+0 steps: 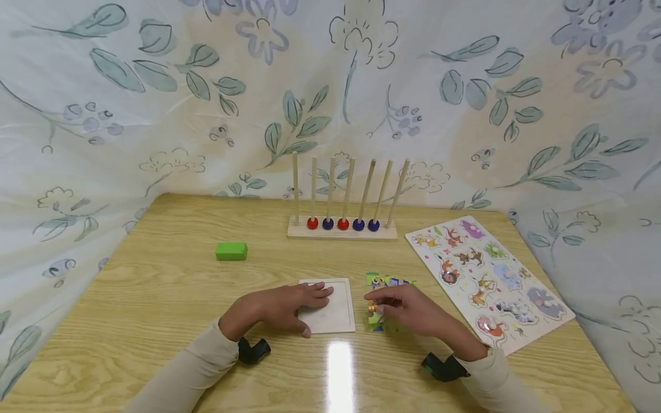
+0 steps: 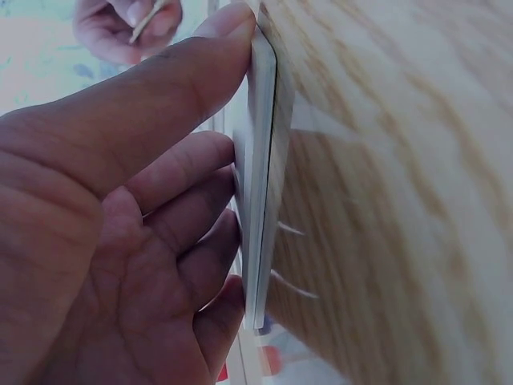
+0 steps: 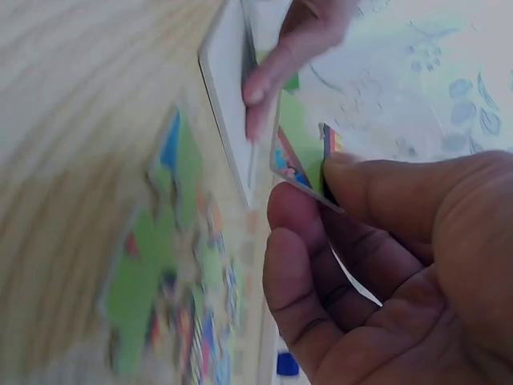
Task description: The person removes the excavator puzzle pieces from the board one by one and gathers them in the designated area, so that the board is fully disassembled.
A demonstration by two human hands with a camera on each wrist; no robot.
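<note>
My left hand (image 1: 283, 307) rests its spread fingers on a square, pale puzzle tray (image 1: 337, 316) with a raised rim. In the left wrist view the thumb and fingertips touch the tray's upper side near its edge. Just right of the tray, my right hand (image 1: 415, 310) pinches a jigsaw piece (image 3: 298, 120) between thumb and fingers. That piece shows green with a colourful picture and stands tilted above the table. Under and around the right hand lie several loose jigsaw pieces (image 3: 135, 273), mostly green with bright prints; the hand partly hides them in the head view.
A green block (image 1: 231, 251) sits at the back left. Behind the tray stands a wooden peg rack (image 1: 342, 230) with red and blue beads on its base. An animal peg puzzle (image 1: 490, 281) lies slantwise on the right. A patterned cloth (image 1: 330, 86) hangs behind the table.
</note>
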